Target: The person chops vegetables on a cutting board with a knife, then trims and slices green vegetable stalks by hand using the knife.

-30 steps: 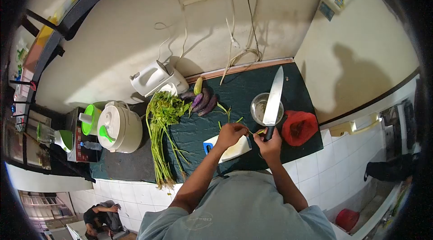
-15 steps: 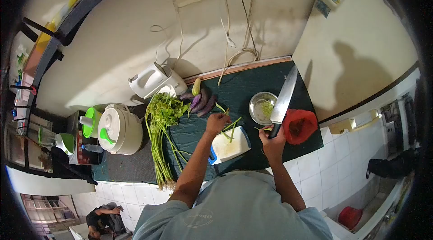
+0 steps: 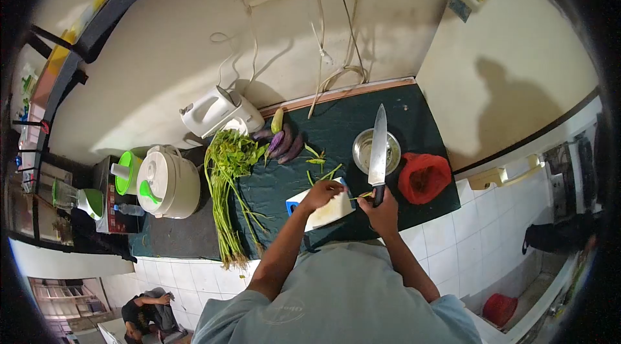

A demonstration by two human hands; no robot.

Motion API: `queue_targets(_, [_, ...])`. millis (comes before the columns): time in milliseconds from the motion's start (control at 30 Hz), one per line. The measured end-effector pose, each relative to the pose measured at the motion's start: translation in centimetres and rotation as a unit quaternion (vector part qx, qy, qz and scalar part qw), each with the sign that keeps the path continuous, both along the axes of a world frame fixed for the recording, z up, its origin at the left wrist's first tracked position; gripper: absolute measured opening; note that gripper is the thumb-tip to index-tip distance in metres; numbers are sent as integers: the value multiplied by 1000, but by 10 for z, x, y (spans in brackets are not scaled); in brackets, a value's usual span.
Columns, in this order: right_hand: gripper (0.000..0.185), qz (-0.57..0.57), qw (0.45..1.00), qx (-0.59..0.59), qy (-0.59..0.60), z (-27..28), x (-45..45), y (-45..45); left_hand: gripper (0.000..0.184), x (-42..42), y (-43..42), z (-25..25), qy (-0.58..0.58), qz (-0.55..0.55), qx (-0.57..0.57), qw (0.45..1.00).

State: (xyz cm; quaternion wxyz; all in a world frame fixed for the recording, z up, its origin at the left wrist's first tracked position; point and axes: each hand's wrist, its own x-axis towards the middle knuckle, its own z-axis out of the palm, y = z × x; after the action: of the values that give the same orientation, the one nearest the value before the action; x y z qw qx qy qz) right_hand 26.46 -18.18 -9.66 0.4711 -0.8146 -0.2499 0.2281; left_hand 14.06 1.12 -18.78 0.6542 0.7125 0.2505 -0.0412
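Observation:
My right hand point(image 3: 381, 212) is wrapped round the black handle of a large kitchen knife point(image 3: 379, 140), its blade pointing away from me over a metal bowl point(image 3: 359, 151). A thin yellow-green vegetable piece point(image 3: 363, 195) sticks out at the thumb of that hand. My left hand point(image 3: 321, 195) is over the white cutting board point(image 3: 331, 214) with its blue handle, its fingers bent together toward the right hand; what they hold, if anything, is too small to make out. Green bean-like pieces point(image 3: 332, 172) lie just beyond the board.
Left of the board lies a bunch of leafy greens point(image 3: 226, 176), with purple eggplants point(image 3: 291, 146) behind. A red bag point(image 3: 424, 179) sits at the right edge. A white hand mixer point(image 3: 223, 114) and a rice cooker point(image 3: 168, 182) stand left. A person point(image 3: 149, 315) sits at lower left.
The knife has swung from leaning right to nearly straight ahead, now across the bowl. My left hand has moved down and right, from the bean-like pieces to over the board, nearer my right hand.

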Motion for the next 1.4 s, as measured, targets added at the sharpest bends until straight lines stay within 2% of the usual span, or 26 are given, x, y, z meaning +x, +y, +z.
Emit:
queue_targets(67, [40,12,999,36,14,-12,2,3,35,-6,-22,22,-60,15,-142,988])
queue_targets(100, [39,19,997,71,29,-14,2,4,32,-9,-34,30,-74,60,-189,977])
queue_targets(200, [38,89,990,104,42,-13,3,9,29,-22,-43,57,-85,39,-150,984])
queue_targets(233, [38,91,989,104,46,-14,2,12,26,-27,-42,52,-92,46,-117,988])
queue_targets(333, [35,132,989,68,20,-34,-4,22,25,-45,-38,54,-62,86,-98,990])
queue_targets(400, [35,169,985,-6,43,-47,-8,31,25,-59,-36,51,-46,109,-74,990])
queue_targets(433, [36,180,976,-18,120,-53,-12,30,26,-67,-37,50,-30,157,-51,986])
queue_targets(467, [36,185,975,-18,119,-59,-13,31,27,-77,-39,45,-13,206,-28,978])
queue_targets(533, [36,166,960,-139,179,-88,-21,34,26,-98,-42,35,-14,244,-48,968])
queue_targets(600, [34,176,952,-154,196,-95,-29,31,25,-116,-50,31,-21,302,-57,951])
queue_targets(667, [45,200,947,-178,175,-98,-35,25,23,-128,-58,31,-12,319,-82,944])
queue_targets(733, [46,199,943,-197,179,-141,-41,20,19,-136,-70,42,19,355,-88,930])
queue_targets(800, [47,197,938,-218,183,-171,-53,16,19,-145,-81,25,-1,366,-87,926])
queue_targets(867, [58,267,930,-247,-50,-183,-68,12,20,-153,-88,13,7,383,-81,920])
queue_targets(900, [58,268,930,-248,-50,-168,-75,15,22,-157,-88,14,24,372,-78,925])
queue_targets(967, [62,235,905,-283,215,-117,-89,26,23,-160,-92,16,-3,370,-85,925])
queue_targets(1000, [62,235,905,-282,216,-130,-96,28,23,-161,-92,18,-30,367,-91,925])
queue_targets(1033, [58,263,906,-282,176,-151,-107,32,25,-163,-94,20,-44,361,-95,927])
queue_targets(1133, [46,342,910,-207,-112,-229,-141,32,24,-167,-99,18,-72,374,-109,918])
queue_targets(1167, [39,262,933,-205,139,-192,-149,37,21,-169,-101,29,-56,362,-95,926])
queue_targets(1200, [33,165,892,-187,378,-152,-155,46,21,-173,-101,28,-54,359,-95,927])
queue_targets(1233, [28,208,860,-278,375,-128,-156,55,19,-177,-101,27,-74,342,-109,931])
queue_targets(1267, [28,204,860,-278,377,-134,-164,55,17,-179,-102,29,-93,324,-123,933])
queue_targets(1333, [28,241,868,-151,406,-147,-180,51,16,-185,-104,30,-62,344,-134,927])
queue_targets(1400, [28,264,854,-159,418,-127,-184,55,16,-193,-101,27,-43,332,-145,931])
